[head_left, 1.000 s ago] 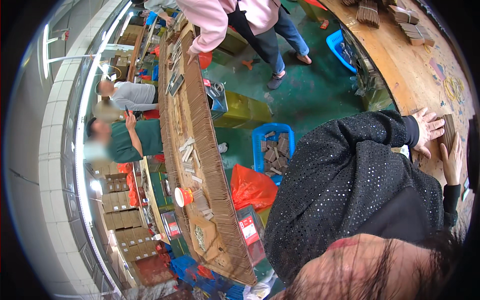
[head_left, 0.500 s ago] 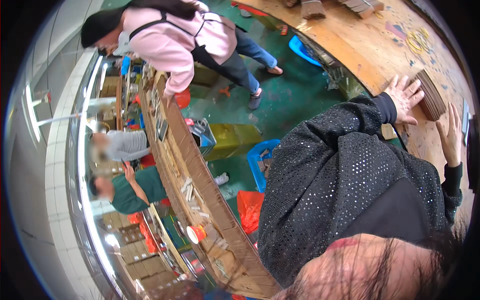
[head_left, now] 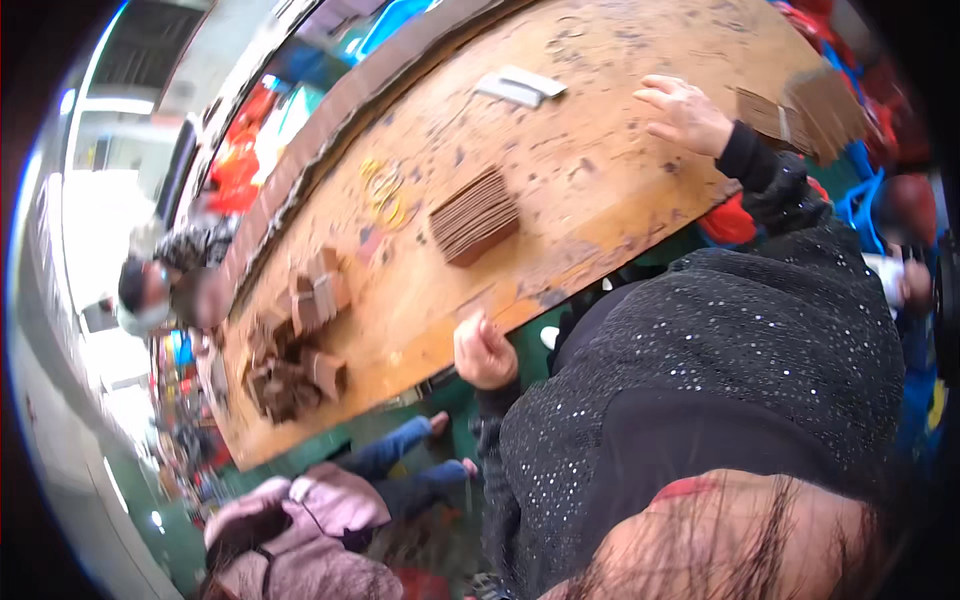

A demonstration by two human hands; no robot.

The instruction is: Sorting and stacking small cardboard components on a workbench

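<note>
On the wooden tabletop (head_left: 590,190), a neat stack of thin brown cardboard pieces (head_left: 476,216) lies between my two hands, touched by neither. My left hand (head_left: 485,350) is at the table's near edge, fingers curled in, with nothing showing in them. Farther right, my right hand (head_left: 685,112) hovers over the wood, its fingers apart and holding nothing. Beyond the stack lies a loose heap of yellow rubber bands (head_left: 385,197). Two pale flat strips (head_left: 520,86) rest near the far edge.
Several brown cardboard bundles (head_left: 318,298) are piled at the table's left end, and more banded bundles (head_left: 800,115) sit at its right end. A person in pink (head_left: 320,515) bends close by at the lower left. Another person (head_left: 170,280) is beyond the left end.
The view has swung round to face the table. My hands, spread on either side of the stack before, are now off it and farther apart; the left one has curled.
</note>
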